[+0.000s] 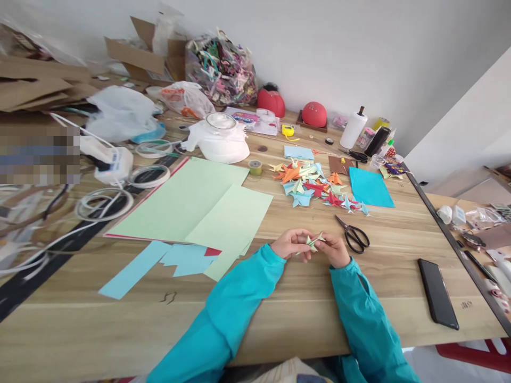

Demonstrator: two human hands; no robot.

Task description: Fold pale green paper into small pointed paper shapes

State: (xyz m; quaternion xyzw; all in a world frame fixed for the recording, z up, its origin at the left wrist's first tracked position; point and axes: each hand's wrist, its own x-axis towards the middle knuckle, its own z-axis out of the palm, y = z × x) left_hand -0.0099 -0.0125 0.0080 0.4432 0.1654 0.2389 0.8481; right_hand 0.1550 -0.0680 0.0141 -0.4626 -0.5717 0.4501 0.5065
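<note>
Between my two hands is a small pale green folded paper figure [313, 242] with pointed ends. My left hand [294, 244] pinches its left side, and my right hand [334, 249] grips its right side with thumb and fingers. Just right of my right hand lie black-handled scissors [355, 238] on the wooden table. Beyond my hands is a pile of folded paper figures [313, 186] in orange, red, blue and pale green. Pale green paper sheets [235, 213] lie to the left, partly over blue paper pieces [187, 258].
A black phone [438, 292] lies at the near right. A turquoise cloth or sheet [370, 187] lies beside the pile. Coiled white cables [104, 205] and a power strip [115, 165] are at left. Red pincushions [314, 114], bags and a cardboard box [139, 56] line the wall.
</note>
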